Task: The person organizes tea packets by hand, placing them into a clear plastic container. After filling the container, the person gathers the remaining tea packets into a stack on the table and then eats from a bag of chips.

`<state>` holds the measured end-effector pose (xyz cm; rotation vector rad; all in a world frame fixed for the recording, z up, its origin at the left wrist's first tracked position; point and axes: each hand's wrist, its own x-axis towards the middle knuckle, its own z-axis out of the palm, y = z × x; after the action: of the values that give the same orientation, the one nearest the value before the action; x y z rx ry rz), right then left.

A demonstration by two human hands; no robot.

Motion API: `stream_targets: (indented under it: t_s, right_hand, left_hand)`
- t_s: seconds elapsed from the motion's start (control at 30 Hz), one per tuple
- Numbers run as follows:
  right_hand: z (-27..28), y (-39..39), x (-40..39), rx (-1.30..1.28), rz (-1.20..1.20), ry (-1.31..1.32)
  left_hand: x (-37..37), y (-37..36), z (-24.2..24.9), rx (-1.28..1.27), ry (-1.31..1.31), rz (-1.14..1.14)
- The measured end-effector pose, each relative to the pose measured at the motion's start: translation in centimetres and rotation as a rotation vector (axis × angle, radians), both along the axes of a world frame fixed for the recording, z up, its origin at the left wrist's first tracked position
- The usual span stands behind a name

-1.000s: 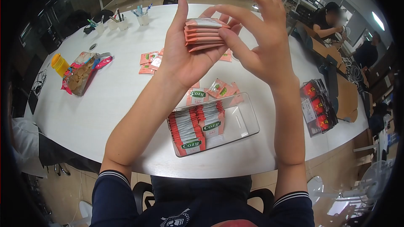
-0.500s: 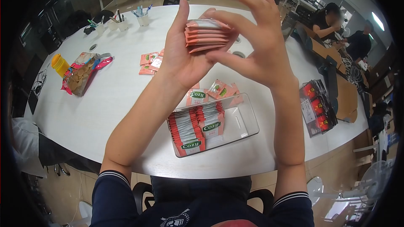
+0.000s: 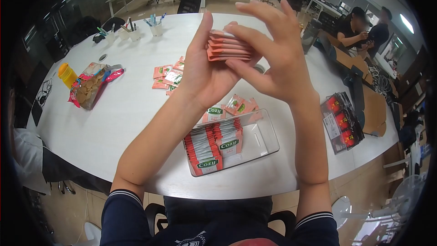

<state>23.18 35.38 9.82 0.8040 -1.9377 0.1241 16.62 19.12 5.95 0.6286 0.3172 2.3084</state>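
The left hand (image 3: 205, 70) is raised above the white table (image 3: 132, 109), palm turned inward, and grasps a small stack of sachets (image 3: 229, 46) between thumb and fingers; the stack sits edge-on, so the orange sides line up and stay squared against the palm. The right hand (image 3: 273, 66) closes over the stack from the other side, thumb pressed at its lower edge and fingers arched over the top, a hold that appears suited to evening the edges rather than carrying the load. Both hands are therefore closed on the same stack, well above the table surface. Directly below, near the table edge, stands a clear plastic bin (image 3: 264, 139); its left part is filled with filed sachets (image 3: 214, 143) standing upright in two rows, labels forward, while the right part shows bare bottom. Loose sachets (image 3: 239, 105) lie flat just behind the bin, and more (image 3: 167, 75) further left. A bag of biscuits (image 3: 88, 86) lies well apart at the left
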Motion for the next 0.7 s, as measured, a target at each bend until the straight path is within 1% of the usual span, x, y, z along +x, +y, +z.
stream_targets:
  t_s: [0.1, 0.13, 0.2, 0.23, 0.27, 0.3, 0.37, 0.43, 0.47, 0.5, 0.57, 0.6, 0.7]
  right_hand:
    - [0.0, -0.3, 0.2, 0.019, -0.015, -0.004]
    - [-0.1, -0.3, 0.1, 0.023, -0.018, -0.013]
    - [0.0, -0.4, 0.1, 0.039, -0.022, -0.022]
    - [0.2, -0.4, 0.4, 0.026, 0.002, -0.067]
    - [0.5, -0.3, 0.7, 0.02, 0.025, -0.104]
    - [0.8, -0.4, 1.0, 0.011, 0.048, -0.147]
    - [1.6, -0.3, 1.8, -0.106, 0.101, -0.156]
    - [2.6, 0.9, 2.2, -0.228, 0.127, -0.214]
    - [3.5, 0.8, 2.3, -0.281, 0.141, -0.225]
    - [4.4, 0.7, 2.6, -0.253, 0.133, -0.331]
    - [6.5, 0.7, 3.3, -0.232, 0.106, -0.556]
    - [7.1, 0.9, 3.1, -0.143, 0.13, -0.572]
    - [9.4, 0.6, 4.4, -0.091, 0.084, -0.968]
  left_hand:
    - [0.5, 0.3, 0.3, -0.002, -0.072, 0.082]
    - [1.0, 0.2, 0.5, -0.007, -0.053, 0.08]
    - [-0.1, -0.2, -0.9, 0.178, -0.062, -0.158]
    - [-0.9, -0.3, -1.3, 0.269, -0.047, -0.283]
    - [-0.5, -0.3, -0.8, 0.183, -0.046, -0.214]
    - [0.9, -0.2, 0.4, -0.012, -0.027, -0.026]
    - [0.0, -0.4, -0.7, 0.033, 0.085, -0.088]
    - [0.4, -0.7, -0.3, -0.078, 0.197, -0.015]
    - [0.6, -1.2, 0.1, -0.141, 0.318, -0.007]
    - [0.3, -1.5, 0.1, -0.197, 0.444, -0.038]
    - [0.1, -1.4, 0.4, -0.159, 0.675, -0.09]
    - [0.4, -1.4, 0.8, -0.194, 0.719, -0.121]
    - [1.8, -1.8, 1.7, -0.286, 0.799, -0.172]
